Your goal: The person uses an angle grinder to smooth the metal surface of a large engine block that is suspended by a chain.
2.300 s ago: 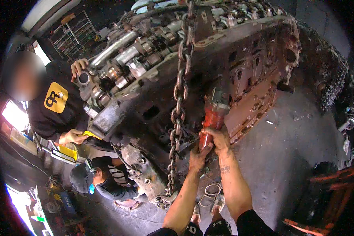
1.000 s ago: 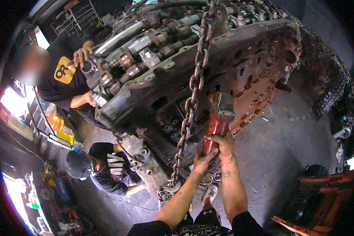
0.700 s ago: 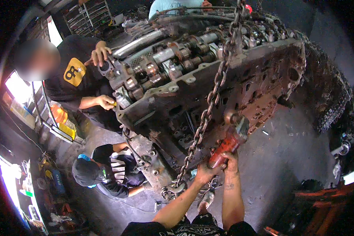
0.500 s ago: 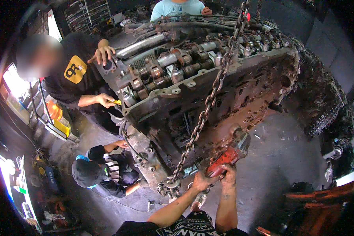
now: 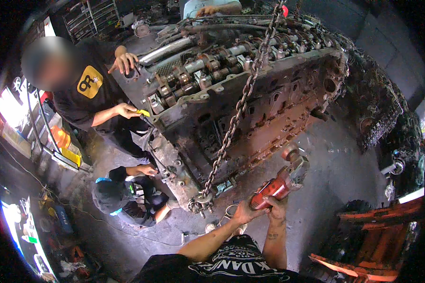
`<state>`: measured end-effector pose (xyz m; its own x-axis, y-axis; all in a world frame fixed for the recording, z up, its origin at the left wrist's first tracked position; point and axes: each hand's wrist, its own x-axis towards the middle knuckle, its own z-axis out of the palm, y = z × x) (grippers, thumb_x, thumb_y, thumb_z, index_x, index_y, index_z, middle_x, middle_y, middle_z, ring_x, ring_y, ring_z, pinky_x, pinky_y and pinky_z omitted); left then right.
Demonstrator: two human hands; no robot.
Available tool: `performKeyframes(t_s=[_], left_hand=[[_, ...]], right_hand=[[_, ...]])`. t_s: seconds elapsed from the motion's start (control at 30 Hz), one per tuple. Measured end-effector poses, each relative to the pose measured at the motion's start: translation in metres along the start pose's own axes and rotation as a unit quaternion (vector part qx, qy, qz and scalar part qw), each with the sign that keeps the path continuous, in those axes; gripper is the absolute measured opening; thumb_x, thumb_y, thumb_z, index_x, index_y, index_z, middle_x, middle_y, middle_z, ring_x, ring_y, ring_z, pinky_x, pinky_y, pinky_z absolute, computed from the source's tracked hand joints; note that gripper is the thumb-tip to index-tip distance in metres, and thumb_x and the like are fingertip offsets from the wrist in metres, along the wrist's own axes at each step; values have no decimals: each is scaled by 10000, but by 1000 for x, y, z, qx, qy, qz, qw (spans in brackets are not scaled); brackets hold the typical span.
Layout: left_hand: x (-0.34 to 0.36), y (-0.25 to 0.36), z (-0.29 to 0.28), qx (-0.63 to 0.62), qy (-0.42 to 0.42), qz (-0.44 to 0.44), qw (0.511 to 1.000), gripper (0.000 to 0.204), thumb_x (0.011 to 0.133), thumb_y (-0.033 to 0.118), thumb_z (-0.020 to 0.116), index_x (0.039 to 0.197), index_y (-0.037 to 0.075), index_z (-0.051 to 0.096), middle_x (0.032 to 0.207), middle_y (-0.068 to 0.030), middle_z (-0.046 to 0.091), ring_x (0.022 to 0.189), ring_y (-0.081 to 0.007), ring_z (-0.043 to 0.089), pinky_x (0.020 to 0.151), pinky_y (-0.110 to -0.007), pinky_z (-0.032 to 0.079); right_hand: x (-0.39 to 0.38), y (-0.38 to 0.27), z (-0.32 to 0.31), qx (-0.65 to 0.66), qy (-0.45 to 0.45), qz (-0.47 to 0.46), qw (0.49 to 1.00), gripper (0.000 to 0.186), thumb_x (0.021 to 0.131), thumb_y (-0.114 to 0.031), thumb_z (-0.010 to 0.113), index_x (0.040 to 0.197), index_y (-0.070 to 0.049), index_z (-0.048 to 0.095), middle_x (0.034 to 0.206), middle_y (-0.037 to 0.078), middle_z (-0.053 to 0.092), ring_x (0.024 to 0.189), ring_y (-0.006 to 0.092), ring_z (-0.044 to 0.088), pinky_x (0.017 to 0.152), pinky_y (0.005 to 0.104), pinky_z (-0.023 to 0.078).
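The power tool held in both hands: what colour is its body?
The power tool has a red body, seen best in the head view.

At the left stands a person in a dark shirt with a yellow square patch on the chest; below, another person in a dark cap crouches on the grey floor. At the top edge shows part of a light blue shirt, and to its left a metal rack. An orange container sits just above a yellow one along the left side, with a blue case lower down. A thin cable trails across the floor. Orange metal framing fills the lower right corner.
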<state>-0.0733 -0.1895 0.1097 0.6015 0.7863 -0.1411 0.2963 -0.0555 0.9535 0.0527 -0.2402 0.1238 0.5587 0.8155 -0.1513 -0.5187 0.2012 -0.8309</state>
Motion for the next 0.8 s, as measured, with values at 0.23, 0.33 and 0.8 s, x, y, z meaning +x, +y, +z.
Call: performKeyframes(t_s=[0.23, 0.33, 0.8], left_hand=[[-14, 12, 1, -64, -11, 31, 997, 782, 598, 416, 829, 1197, 5, 540, 1094, -179, 630, 1011, -268, 616, 871, -372, 471], [-22, 19, 10, -97, 18, 125, 987, 797, 590, 344, 852, 1226, 3, 514, 1127, -172, 613, 1040, -269, 596, 896, -374, 460], [-42, 62, -31, -101, -164, 37, 981, 747, 694, 419, 785, 1226, -20, 496, 859, -91, 641, 666, -160, 618, 591, -304, 513]], right_hand=[[-22, -18, 7, 16, -101, -83, 991, 721, 612, -29, 741, 1253, -39, 411, 1107, 149, 569, 985, 327, 599, 849, 452, 505], [-30, -23, 6, 47, -99, -70, 992, 749, 604, -36, 760, 1264, -34, 406, 1150, 150, 562, 1020, 314, 587, 875, 442, 499], [-56, -44, 29, -5, -84, -140, 987, 924, 493, -70, 860, 1288, -87, 389, 1153, 105, 522, 1005, 266, 558, 874, 421, 507]])
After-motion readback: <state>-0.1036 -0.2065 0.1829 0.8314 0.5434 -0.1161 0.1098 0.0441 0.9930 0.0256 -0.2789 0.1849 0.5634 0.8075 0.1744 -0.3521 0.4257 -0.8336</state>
